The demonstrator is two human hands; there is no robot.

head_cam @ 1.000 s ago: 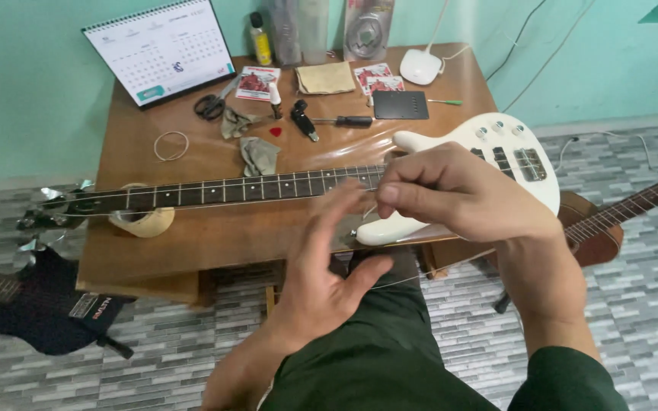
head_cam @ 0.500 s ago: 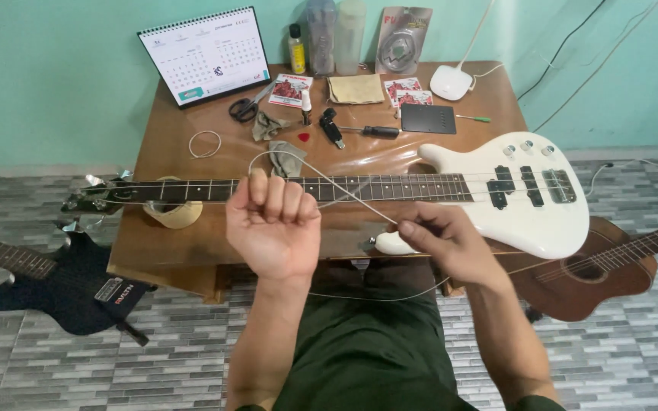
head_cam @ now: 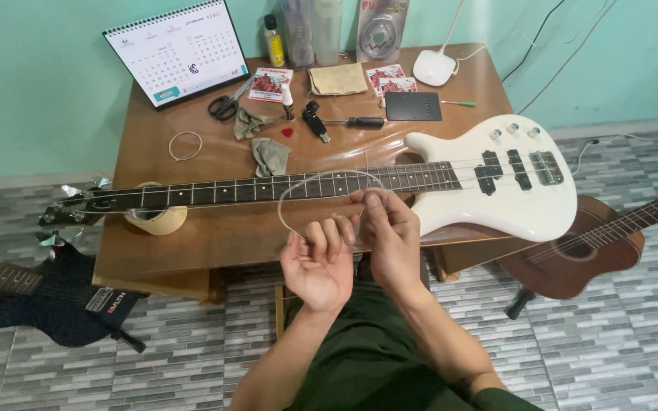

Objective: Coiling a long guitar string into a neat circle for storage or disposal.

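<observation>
A pale green wall backs a brown wooden table [head_cam: 192, 243] standing on a grey brick-patterned floor, and a white electric bass [head_cam: 489, 179] lies across the tabletop with its long dark neck running out to the left, where the headstock overhangs the edge above a roll of tape [head_cam: 158, 219]. Just in front of the neck, near the table's front edge, a thin metal string [head_cam: 298, 183] curves up in a springy loop, bright and wiry against the wood. The left hand [head_cam: 317, 262] is palm up with its fingers curled narrowly around the lower part of the loop; the right hand [head_cam: 390, 236] is right beside it, touching it, pinching the string's upper run between thumb and fingertips. The loop rises away from both hands toward the neck and stands roughly upright, its plane across the person's view; the right hand grips nearer its top. Farther back on the table sit a spiral desk calendar [head_cam: 177, 49], black-handled scissors [head_cam: 226, 105], crumpled grey cloths [head_cam: 268, 152], a small red pick [head_cam: 287, 132], a screwdriver [head_cam: 352, 121], a folded tan cloth [head_cam: 336, 78] and a flat black pad [head_cam: 413, 106]. A brown acoustic guitar [head_cam: 595, 247] leans at the right, and a black guitar [head_cam: 32, 293] lies on the floor at the left.
</observation>
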